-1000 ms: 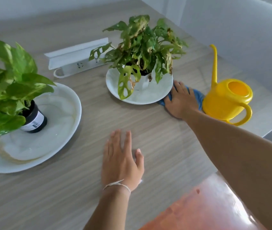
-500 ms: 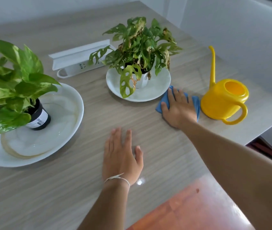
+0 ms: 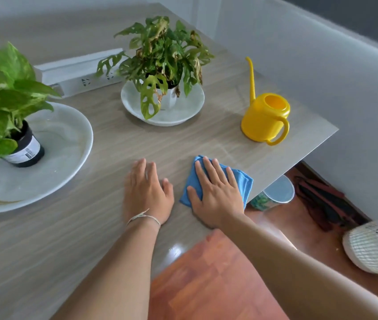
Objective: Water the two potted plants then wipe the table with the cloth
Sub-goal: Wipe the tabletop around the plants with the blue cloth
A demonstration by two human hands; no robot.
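My right hand (image 3: 216, 192) lies flat on a folded blue cloth (image 3: 243, 181), pressing it to the wood-grain table (image 3: 91, 227) near the front right edge. My left hand (image 3: 147, 192) rests flat on the table just left of the cloth, fingers apart, holding nothing. A plant in a black pot (image 3: 25, 148) stands on a large white plate (image 3: 68, 153) at the left. A leafy plant in a white pot (image 3: 168, 98) sits in a white bowl (image 3: 183, 114) at the centre back. The yellow watering can (image 3: 264, 117) stands at the right.
A white power strip (image 3: 79, 76) lies behind the plants. The table's right corner ends just past the watering can. Below the edge sit a patterned cup (image 3: 273, 195) and a white woven basket (image 3: 374, 245) on a reddish wooden floor. A grey wall runs along the right.
My right hand has slid the cloth from beside the white bowl and watering can toward me, to the front right edge. My left hand has stayed flat on the table.
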